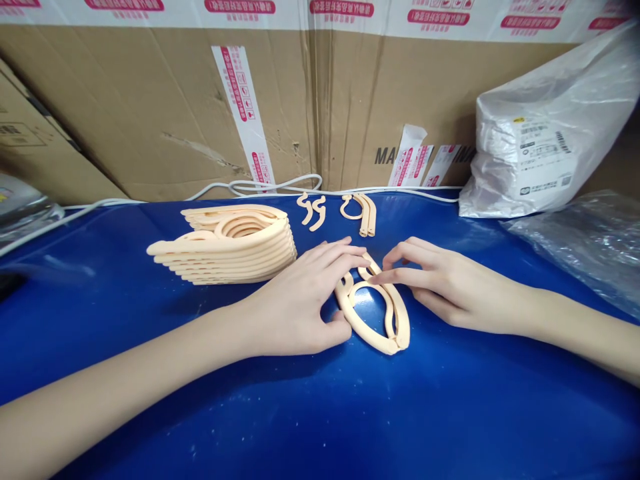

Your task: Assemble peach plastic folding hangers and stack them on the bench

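A cream plastic folding hanger (367,333) lies folded on the blue table, in front of me and slightly right of the middle. Across its left side and far end rests my left hand (305,300), fingers stretched out and thumb beside the near left edge. From the right comes my right hand (445,280), its fingers bent and apart, with one fingertip at the curved inner part of the hanger. Neither hand visibly grips it. My left fingers hide part of the hanger's far end. To the left stands a neat stack of folded hangers (225,257) of the same colour.
Behind the hanger lie two small curved hook pieces (314,212) and some loose hanger parts (367,217). A white cable (280,187) runs along cardboard boxes (190,107) at the back. At right are a white plastic parcel bag (530,147) and clear plastic wrap (585,233).
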Tool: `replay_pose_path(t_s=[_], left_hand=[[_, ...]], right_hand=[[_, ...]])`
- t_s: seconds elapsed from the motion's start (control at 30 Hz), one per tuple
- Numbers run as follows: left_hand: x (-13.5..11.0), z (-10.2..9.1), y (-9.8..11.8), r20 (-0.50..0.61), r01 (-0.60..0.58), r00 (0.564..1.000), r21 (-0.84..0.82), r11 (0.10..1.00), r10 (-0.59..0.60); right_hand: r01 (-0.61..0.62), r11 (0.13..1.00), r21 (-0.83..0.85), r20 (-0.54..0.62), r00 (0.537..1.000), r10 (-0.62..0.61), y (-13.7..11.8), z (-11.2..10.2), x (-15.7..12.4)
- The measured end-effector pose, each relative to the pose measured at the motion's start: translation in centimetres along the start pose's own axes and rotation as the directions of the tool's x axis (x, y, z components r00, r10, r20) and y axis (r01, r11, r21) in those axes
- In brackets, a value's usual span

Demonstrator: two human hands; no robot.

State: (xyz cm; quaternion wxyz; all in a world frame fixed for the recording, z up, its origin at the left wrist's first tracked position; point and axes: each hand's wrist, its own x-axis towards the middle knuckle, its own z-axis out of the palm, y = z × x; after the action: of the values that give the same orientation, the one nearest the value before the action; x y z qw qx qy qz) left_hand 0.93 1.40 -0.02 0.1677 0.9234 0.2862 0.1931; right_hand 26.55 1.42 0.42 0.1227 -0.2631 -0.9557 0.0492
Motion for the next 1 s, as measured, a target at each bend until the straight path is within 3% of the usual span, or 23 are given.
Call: replay_pose_path(t_s=[0.33,0.5,0.6,0.7,0.8,0.9,1.0], left_hand=[[0.2,0.1,-0.1,0.088,-0.024,0.996,-0.042,0.999,0.028],[0.5,0.2,0.0,0.093,-0.032,0.995,-0.093,0.995,0.041],[0.6,0.1,0.4,0.088,-0.040,0.995,-0.098,0.994,0.049],[0.5,0.2,0.7,0.065,-0.103,0.992,-0.031,0.994,0.105],[0.3,0.4,0.9,-0.038,-0.168,0.985,0.070,0.983,0.170],[0.2,0.2,0.9,-0.211,-0.182,0.952,0.185,0.966,0.220],[0.2,0.0,1.0,-0.276,-0.167,0.929,0.284,0.944,0.247]], right_hand=[[0.016,0.999,0.045,-0.020,1.000,-0.015,0.0,-0.2,0.0],[0.000,0.987,0.162,-0.023,1.000,0.004,-0.7,-0.3,0.0],[-0.092,0.949,0.300,-0.046,0.993,0.111,-1.1,-0.4,0.1],[-0.242,0.879,0.411,-0.072,0.953,0.296,-1.0,-0.7,0.2],[-0.388,0.798,0.461,0.042,0.908,0.417,-0.7,-1.3,0.3],[-0.476,0.693,0.541,0.257,0.879,0.402,-0.3,-1.9,0.4],[-0.496,0.562,0.662,0.318,0.865,0.389,-0.2,-2.3,0.4]])
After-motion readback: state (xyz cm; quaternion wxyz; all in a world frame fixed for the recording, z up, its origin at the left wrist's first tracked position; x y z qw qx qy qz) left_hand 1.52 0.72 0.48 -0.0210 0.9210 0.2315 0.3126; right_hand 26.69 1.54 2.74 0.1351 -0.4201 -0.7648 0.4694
